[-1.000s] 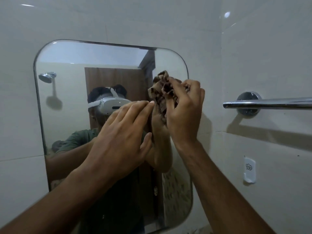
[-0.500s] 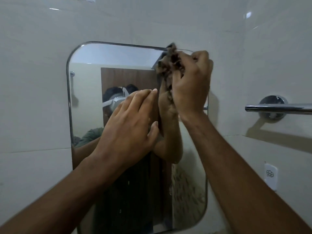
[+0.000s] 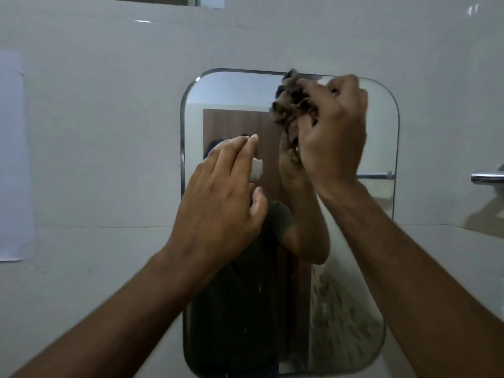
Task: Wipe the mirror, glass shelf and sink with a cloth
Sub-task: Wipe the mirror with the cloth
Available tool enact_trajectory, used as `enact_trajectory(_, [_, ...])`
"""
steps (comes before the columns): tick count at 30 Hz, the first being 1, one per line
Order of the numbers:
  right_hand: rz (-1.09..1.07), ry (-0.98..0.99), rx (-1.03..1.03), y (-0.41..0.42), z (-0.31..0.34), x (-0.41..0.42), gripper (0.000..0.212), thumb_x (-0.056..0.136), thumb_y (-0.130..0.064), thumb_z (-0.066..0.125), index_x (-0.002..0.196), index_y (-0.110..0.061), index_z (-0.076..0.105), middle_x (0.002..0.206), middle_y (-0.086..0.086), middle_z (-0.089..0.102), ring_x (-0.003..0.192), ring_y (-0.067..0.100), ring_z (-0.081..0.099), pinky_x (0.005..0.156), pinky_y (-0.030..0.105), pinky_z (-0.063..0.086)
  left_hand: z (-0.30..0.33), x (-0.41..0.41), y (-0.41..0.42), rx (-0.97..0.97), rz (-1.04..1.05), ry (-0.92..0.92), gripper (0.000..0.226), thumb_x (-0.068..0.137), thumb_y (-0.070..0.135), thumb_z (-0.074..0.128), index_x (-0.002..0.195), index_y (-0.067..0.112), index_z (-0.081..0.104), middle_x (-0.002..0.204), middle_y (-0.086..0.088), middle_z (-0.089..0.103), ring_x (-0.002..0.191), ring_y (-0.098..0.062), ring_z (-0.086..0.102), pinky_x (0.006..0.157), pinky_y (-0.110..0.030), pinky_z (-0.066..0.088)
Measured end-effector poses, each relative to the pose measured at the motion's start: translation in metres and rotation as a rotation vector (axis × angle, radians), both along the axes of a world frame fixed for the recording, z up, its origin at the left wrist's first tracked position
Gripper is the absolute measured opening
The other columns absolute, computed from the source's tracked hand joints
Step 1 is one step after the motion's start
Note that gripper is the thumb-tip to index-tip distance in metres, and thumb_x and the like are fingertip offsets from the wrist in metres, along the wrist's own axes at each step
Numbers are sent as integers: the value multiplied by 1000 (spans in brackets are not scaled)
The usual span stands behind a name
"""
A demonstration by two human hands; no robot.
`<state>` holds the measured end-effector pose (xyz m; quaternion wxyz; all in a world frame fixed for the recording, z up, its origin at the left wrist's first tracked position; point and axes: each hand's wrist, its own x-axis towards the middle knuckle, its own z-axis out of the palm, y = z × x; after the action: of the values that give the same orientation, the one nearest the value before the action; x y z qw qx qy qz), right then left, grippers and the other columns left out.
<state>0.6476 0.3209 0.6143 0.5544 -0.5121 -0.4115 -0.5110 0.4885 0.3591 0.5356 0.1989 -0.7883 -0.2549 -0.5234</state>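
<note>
A rounded rectangular mirror [image 3: 379,126] hangs on the white tiled wall straight ahead. My right hand [image 3: 334,137] grips a crumpled brown cloth [image 3: 291,105] and holds it against the glass near the mirror's top edge. My left hand [image 3: 218,203] is raised in front of the mirror's left half, fingers straight and together, holding nothing. The mirror reflects a person in a dark green shirt and a brown door. The glass shelf and the sink are out of view.
A chrome towel bar [image 3: 486,178] sticks out from the wall at the right edge. A pale sheet [image 3: 12,156] is stuck on the wall at the far left. White tiles surround the mirror.
My right hand has carried the cloth up from the mirror's right side to its top edge. The view has swung right, so the mirror now sits in the middle.
</note>
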Motion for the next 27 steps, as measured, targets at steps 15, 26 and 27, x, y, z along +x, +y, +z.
enact_trajectory(15, [7,-131,-58,24,2,-55,31,91,-17,56,121,-21,65,121,7,53,111,23,50,77,33,56,-12,-47,5,-32,165,4,69,95,34,50,155,12,25,155,-6,34,144,-19,30,118,-36,30])
enact_trajectory(26, [84,-201,-2,46,16,-67,29,89,-20,69,118,-18,68,116,10,56,104,22,54,77,34,60,-18,-60,7,-62,190,-12,69,93,33,54,154,12,29,154,-7,38,143,-21,34,118,-38,31])
enact_trajectory(27, [78,-200,-1,47,18,-69,29,89,-22,69,118,-18,68,116,10,57,104,22,55,79,34,60,-20,-60,8,-67,189,-13,69,93,33,55,154,12,29,153,-6,39,142,-20,34,118,-36,31])
